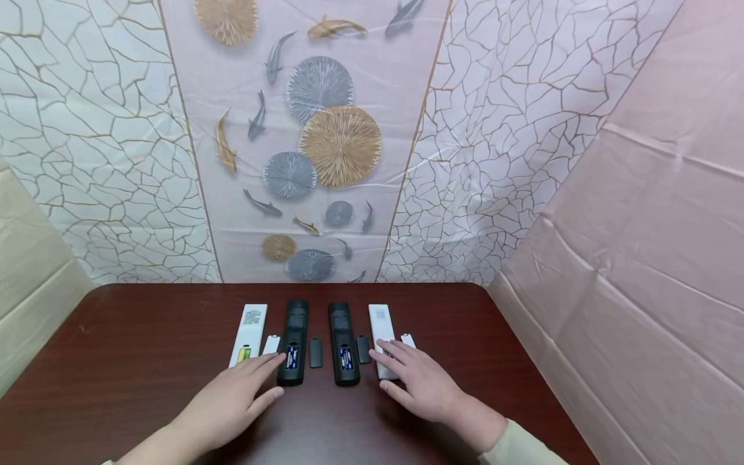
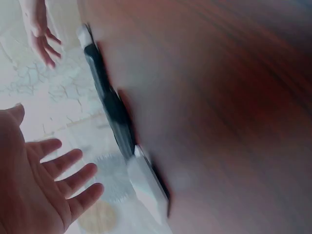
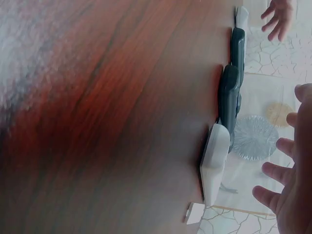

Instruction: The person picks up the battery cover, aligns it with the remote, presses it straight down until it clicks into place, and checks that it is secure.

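The left hand (image 1: 232, 399) and right hand (image 1: 427, 386) hover, spread, near white remotes (image 1: 380, 321) and black remotes (image 1: 296, 318) toward the tabletop's (image 1: 331, 429) far edge.

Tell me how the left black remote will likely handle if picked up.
The left black remote should stay stiff, since it looks straight and solid. It probably won't roll, as it lies flat. Its batteries might drop out if it is turned over, because they sit uncovered.
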The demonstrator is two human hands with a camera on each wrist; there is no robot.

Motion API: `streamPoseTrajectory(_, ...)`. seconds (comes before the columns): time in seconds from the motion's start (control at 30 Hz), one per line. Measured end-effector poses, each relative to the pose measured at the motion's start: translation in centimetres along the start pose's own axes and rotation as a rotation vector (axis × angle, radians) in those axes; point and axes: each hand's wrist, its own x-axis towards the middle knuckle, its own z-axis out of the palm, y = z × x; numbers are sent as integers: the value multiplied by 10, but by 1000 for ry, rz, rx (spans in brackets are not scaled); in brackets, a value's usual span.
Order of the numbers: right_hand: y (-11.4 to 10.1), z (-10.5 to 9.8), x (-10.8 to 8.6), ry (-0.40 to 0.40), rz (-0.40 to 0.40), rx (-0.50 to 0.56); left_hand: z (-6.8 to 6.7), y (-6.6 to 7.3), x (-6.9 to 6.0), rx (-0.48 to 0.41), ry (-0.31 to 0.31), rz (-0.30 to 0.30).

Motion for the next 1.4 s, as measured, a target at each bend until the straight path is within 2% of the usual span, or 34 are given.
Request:
streamPoseTrajectory(0.1,3,0,1,-6,49,5,1,14,10,-74,-20,-56)
streamPoseTrajectory(0.3,8,0,6,24,152,30,8,39,32,-223,-10,-141)
streamPoseTrajectory(0.53,14,1,12,60,283,71,18,64,52,-350,-18,-142)
streamPoseTrajectory(0.73,24,6,20,62,436,109,29,84,72,-434,-37,-138)
streamPoseTrajectory(0.97,35,10,29,31,575,163,43,101,102,-469,-25,-193)
streamPoseTrajectory(1.17,47,17,37,-11,692,195,53,116,127,-447,7,-217)
streamPoseTrajectory(1.27,53,20,40,-52,720,235,58,121,139,-427,2,-218)
streamPoseTrajectory(1.4,62,21,46,-87,714,286,67,128,154,-393,-15,-204)
